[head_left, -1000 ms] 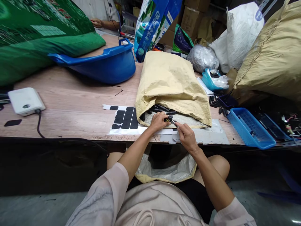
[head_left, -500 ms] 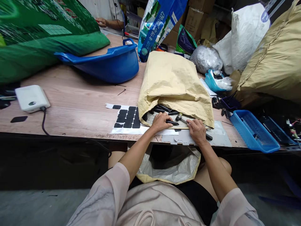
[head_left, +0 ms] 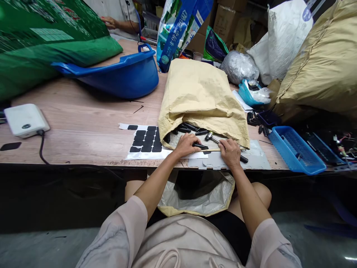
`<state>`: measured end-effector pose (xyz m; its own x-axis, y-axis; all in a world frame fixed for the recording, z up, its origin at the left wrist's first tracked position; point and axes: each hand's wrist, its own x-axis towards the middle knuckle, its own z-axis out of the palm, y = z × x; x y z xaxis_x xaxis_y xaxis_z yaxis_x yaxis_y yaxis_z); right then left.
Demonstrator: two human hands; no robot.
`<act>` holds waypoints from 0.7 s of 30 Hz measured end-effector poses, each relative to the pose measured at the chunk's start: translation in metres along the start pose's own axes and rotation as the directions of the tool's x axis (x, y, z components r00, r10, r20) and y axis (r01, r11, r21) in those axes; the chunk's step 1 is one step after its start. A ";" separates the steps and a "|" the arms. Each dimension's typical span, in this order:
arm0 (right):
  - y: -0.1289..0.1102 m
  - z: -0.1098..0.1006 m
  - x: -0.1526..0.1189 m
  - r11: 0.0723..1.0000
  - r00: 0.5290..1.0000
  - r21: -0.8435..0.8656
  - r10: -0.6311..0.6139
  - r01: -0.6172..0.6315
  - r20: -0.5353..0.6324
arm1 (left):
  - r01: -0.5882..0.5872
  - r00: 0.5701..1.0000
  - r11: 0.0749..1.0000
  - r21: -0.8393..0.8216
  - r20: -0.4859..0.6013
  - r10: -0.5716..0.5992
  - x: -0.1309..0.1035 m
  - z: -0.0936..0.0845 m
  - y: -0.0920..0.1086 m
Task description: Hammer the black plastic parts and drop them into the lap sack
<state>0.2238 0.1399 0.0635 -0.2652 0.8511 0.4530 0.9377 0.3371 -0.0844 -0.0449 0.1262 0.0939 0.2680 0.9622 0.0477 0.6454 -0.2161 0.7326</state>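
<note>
A yellow woven sack [head_left: 198,85] lies on the table with its mouth toward me, several black rod-like pieces [head_left: 189,127] inside. At the mouth my left hand [head_left: 186,145] has its fingers closed on a black rod [head_left: 200,146]. To its right, my right hand [head_left: 231,152] grips a small hammer [head_left: 214,138] by its handle; the head points left over the sack's lip. A sheet of black stickers [head_left: 146,139] lies left of the sack. Below the table edge, a second open sack [head_left: 195,206] rests on my lap.
A blue basin [head_left: 117,76] and a white box with a cable [head_left: 26,121] are at the left. Blue basket [head_left: 297,150] stands at the right. Large bags line the back, and another person's hand [head_left: 110,22] shows at the back left.
The view has shifted slightly, so the table's things appear farther left. Both hands keep their holds on the black rod and the hammer, with little other movement.
</note>
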 end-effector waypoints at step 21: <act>0.000 0.005 -0.001 0.983 0.982 0.000 0.182 -0.182 -0.058 | 0.375 0.795 0.908 0.187 0.439 -0.419 -0.094 0.136 -0.045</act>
<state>0.2228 0.1410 0.0582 -0.0765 0.8733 0.4811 0.9702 0.1764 -0.1660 -0.0022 0.0227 -0.0362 0.2566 0.7831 -0.5665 0.8205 0.1333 0.5559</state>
